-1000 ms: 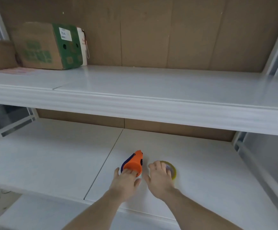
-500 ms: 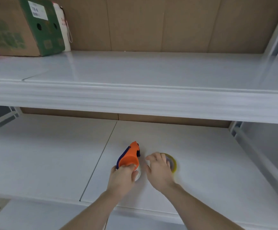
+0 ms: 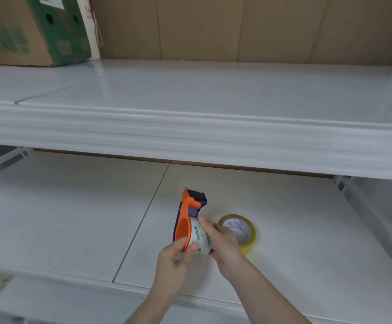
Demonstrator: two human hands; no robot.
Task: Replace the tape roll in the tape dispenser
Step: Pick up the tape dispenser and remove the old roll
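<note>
I see the white lower shelf spread across the bottom of the head view, and I place everything against it: the upper shelf runs above it, with a green and brown cardboard box standing on that upper board at its far left, against the brown back panel. Over the middle of the lower shelf, my left hand grips the orange tape dispenser at its rounded near end, thumb and fingers clamped on the rim, the dispenser's dark blue cutter end pointing away from me. My right hand closes around the white core with green print that sits in the dispenser, fingers wrapped on its side. The new tape roll, yellowish and clear, lies flat on the lower shelf just right of my right hand, partly hidden behind it
</note>
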